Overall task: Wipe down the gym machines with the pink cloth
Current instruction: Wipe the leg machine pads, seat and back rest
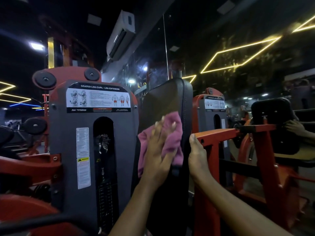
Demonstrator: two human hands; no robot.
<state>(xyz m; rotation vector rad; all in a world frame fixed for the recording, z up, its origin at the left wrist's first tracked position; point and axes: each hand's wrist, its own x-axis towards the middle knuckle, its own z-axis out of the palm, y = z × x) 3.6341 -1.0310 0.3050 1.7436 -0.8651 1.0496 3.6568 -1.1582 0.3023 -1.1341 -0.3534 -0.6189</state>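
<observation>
- "SEATED LEG CURL / LEG EXTESION" is printed in white across the top of the instruction placard (98, 97) on the grey weight-stack cover (68, 142).
- "RAI FITNESS" is faintly read at the placard's lower left.
- The yellow warning label (83, 172) below is too small to be read.

Our left hand (159, 150) lies flat, fingers straight and spread, pointing up, palm pressing the cloth (175, 143). Its bare forearm rises from the bottom edge, wrist straight. Our right hand (197, 155) stands just beside it, thumb up, holding the edge of the pad (163, 99), its fingers wrapped behind and out of sight. The right forearm, also bare, runs in from the lower right.
</observation>
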